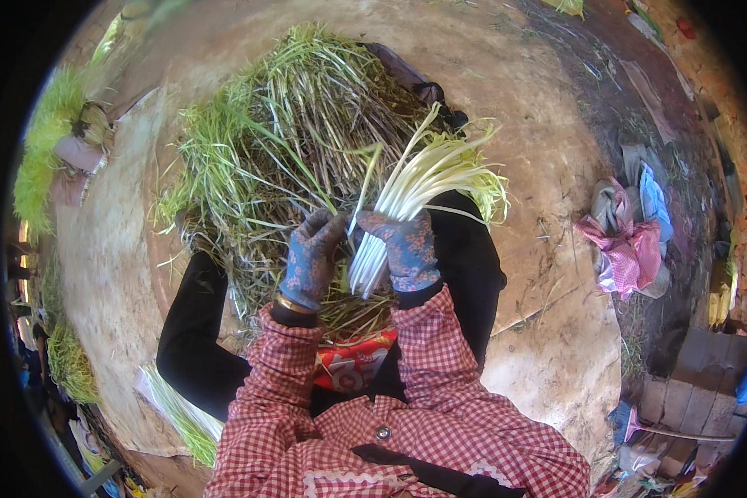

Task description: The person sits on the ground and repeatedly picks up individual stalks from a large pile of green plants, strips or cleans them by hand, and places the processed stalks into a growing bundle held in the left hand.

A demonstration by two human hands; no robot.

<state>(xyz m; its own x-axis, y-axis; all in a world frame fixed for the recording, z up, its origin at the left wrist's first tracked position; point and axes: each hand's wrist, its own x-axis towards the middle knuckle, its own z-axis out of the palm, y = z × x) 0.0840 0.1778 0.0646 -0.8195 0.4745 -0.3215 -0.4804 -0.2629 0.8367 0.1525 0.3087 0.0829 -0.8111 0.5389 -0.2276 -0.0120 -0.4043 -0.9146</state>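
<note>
My right hand (pixel 407 249), in a blue flowered glove, is closed around a bunch of white-stemmed greens (pixel 415 183). Their pale yellow-green leafy tips fan out to the upper right, and the cut-looking ends point down toward me. Beside it my left hand (pixel 309 259), gloved alike, has its fingers pinched together near a single thin stalk (pixel 362 192) that rises between the hands. Whether the fingers grip that stalk is hard to make out. Just beyond both hands lies a big heap of untrimmed green stalks (pixel 307 124), with brownish stems and loose leaves.
Brown sheeting (pixel 548 141) covers the ground. My black-trousered legs (pixel 195 324) flank the heap, and a red printed package or cloth (pixel 355 362) is at my lap. Cleaned white stalks (pixel 178 407) lie lower left. Pink and grey cloths (pixel 621 241) lie right; more greens (pixel 46 158) far left.
</note>
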